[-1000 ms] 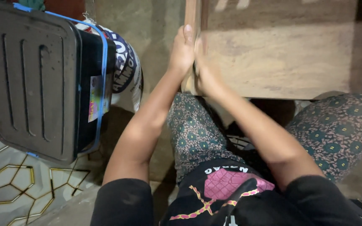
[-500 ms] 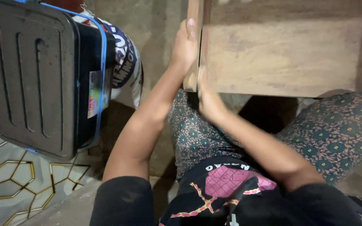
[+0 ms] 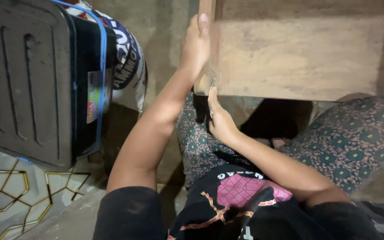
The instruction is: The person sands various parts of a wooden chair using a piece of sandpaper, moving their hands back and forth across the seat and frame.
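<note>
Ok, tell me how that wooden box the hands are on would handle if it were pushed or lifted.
The wooden box looks stiff: flat boards, straight edges, no sag. It is probably heavy for one hand, being broad; the left hand presses flat on its side while the right hand sits at its lower corner. Its rough, matt wood should grip rather than slip.

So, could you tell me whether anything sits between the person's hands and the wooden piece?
Nothing visible does. The left hand lies flat against the wooden piece at its left edge, and the right hand reaches its lower corner from below.
</note>
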